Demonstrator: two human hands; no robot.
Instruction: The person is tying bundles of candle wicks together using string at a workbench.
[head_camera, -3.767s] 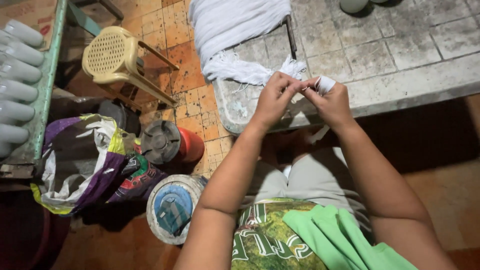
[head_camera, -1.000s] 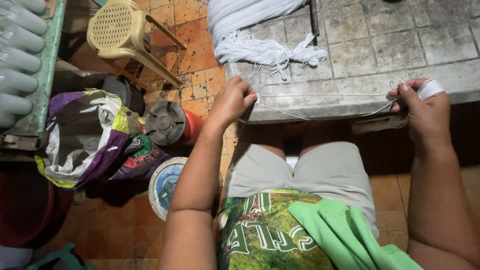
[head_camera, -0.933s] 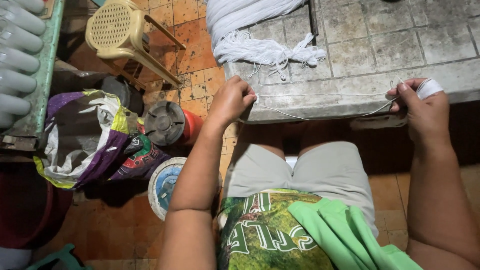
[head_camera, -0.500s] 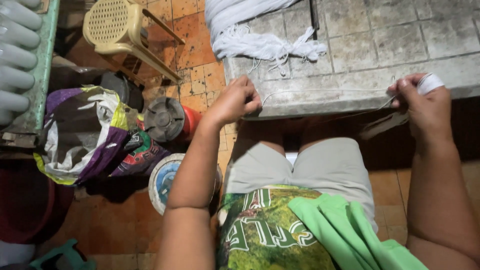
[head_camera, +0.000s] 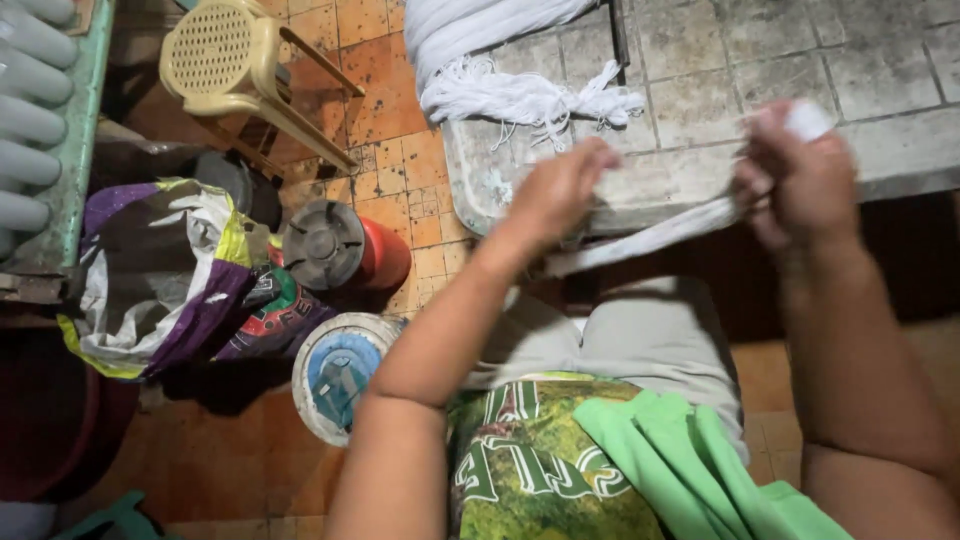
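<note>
Blurred white string (head_camera: 650, 232) stretched between left hand (head_camera: 555, 190) and right hand (head_camera: 800, 180), both fingers pinched on it, above tiled desk (head_camera: 760, 70)

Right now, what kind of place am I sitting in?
Probably a small home workshop: a worn tiled worktable bearing a bundle of white string, rows of white tapered pieces on a side bench, and sacks on the floor.

The person wears light grey shorts (head_camera: 640, 345) and a green printed shirt (head_camera: 530, 470) with pale lettering, a plain bright green cloth (head_camera: 690, 470) lying over its front. Both arms are bare, without sleeves. A white wrap (head_camera: 808, 118) covers one finger of the right hand (head_camera: 800, 180); the left hand (head_camera: 560, 190) is bare.
</note>
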